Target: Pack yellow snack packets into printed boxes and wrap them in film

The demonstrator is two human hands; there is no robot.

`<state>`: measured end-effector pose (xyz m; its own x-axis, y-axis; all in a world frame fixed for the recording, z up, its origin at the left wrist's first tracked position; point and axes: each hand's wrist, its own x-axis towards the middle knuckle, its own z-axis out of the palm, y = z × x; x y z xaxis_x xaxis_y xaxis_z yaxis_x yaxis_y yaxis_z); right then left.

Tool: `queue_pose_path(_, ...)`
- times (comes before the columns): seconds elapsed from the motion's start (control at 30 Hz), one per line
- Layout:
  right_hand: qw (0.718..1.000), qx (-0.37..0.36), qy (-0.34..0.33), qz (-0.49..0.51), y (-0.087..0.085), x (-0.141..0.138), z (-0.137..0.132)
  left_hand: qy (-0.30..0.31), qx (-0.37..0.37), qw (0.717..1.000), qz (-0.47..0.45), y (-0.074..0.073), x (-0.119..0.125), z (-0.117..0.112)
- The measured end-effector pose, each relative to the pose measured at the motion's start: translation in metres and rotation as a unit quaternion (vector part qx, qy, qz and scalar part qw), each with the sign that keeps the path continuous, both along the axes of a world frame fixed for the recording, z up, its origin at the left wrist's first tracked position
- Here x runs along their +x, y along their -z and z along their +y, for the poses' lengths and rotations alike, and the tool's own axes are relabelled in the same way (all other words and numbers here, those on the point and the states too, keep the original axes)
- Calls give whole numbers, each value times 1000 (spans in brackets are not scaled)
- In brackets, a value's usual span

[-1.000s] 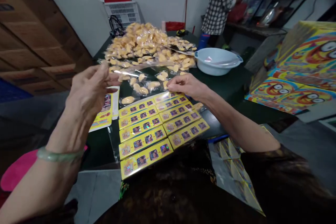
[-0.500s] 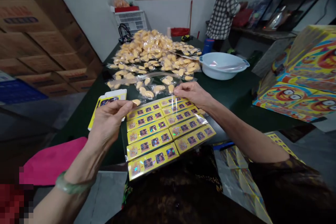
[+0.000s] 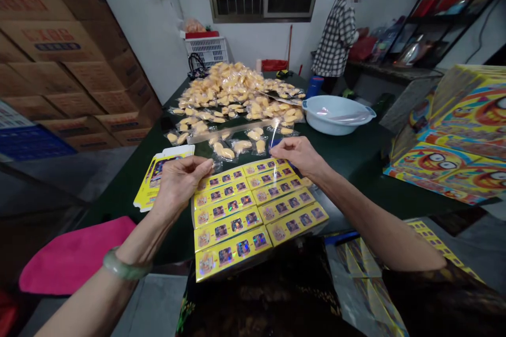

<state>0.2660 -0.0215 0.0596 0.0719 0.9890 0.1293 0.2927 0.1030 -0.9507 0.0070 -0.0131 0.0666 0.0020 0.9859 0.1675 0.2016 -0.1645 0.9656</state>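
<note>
Two columns of small yellow boxes, printed with shiny pictures, lie side by side near the table edge in front of me. Clear plastic film shows as glare at their far edge. My left hand is closed in a pinch at the far left corner, holding the film there. At the far right corner my right hand pinches the film between thumb and fingers. Just beyond the boxes lie clear packets of pale yellow pieces. Flat yellow cartons rest beside my left hand.
A heap of similar packets covers the far table. A light blue basin stands right of it, with colourful display boxes farther right. Brown cartons are stacked at left. A pink cloth-like item is at lower left. Another person stands behind.
The view has tilted up slightly, so the scene sits lower. Both hands keep their pinch at the far corners. The film lies less visibly over the boxes, with a glare now rising near my right hand.
</note>
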Motion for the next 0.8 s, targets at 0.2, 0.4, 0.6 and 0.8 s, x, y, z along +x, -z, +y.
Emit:
queue_pose_path(0.2, 999, -21, 5, 46, 10, 3, 12, -2, -22, 999, -38, 5, 1, 2)
queue_pose_path(0.4, 989, -100, 8, 109, 17, -1, 12, -39, -162, 984, -69, 7, 3, 4)
queue_pose_path(0.6, 953, -248, -4, 173, 16, -9, 3, -14, -306, 948, -89, 6, -3, 18)
queue_pose_path(0.8, 944, -285, -66, 151, 26, 4, 14, 90, -456, 868, -176, 27, -19, 17)
